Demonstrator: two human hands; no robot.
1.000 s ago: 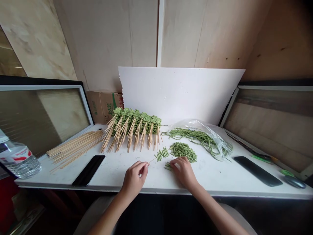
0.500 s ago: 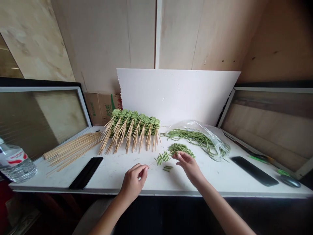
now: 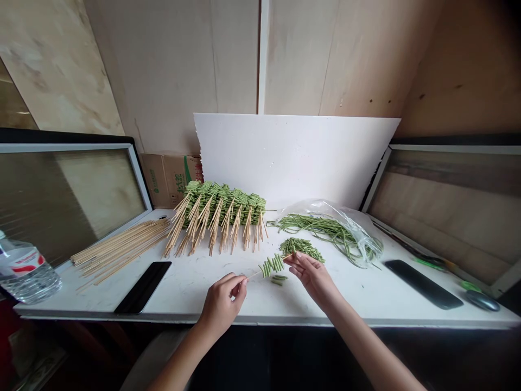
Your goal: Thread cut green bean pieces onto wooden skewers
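My left hand pinches the near end of a thin bamboo skewer that carries several short green bean pieces side by side. My right hand is at the skewer's far tip, fingers closed in a pinch on a small bean piece I can barely make out. A couple of loose bean pieces lie on the white table just below the skewer. A pile of cut bean pieces sits right behind my right hand.
Finished bean skewers are stacked at the back. Bare skewers lie left, with a black phone and a water bottle. Long beans in a plastic bag, another black phone and a mouse lie right.
My right hand left the loose pieces on the table, rose and came to the skewer's tip. The left hand has kept hold of the skewer, lifting it slightly.
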